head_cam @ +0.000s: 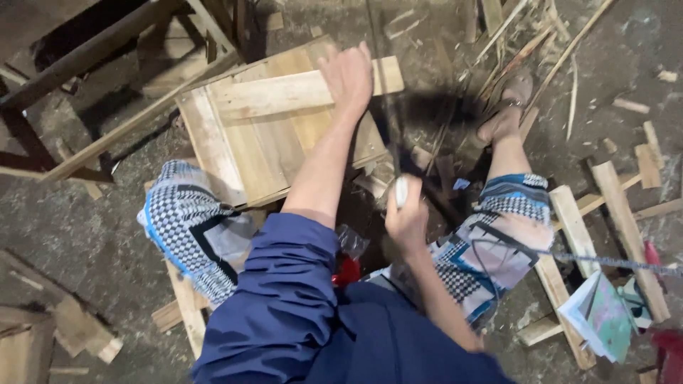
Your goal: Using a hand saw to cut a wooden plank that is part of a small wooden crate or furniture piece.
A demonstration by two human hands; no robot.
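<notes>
My left hand presses flat on a light wooden batten that lies across the top of a slatted wooden panel on the floor. My right hand grips the white-ended handle of a hammer. The hammer's head is a dark motion blur just right of the batten's end. I crouch over the panel in a blue shirt and checked cloth, with my knees either side and my right foot beside the panel.
A wooden frame stands at the upper left. Loose battens and splinters litter the concrete floor at right. A small booklet and red objects lie at the lower right. Wood offcuts sit at the lower left.
</notes>
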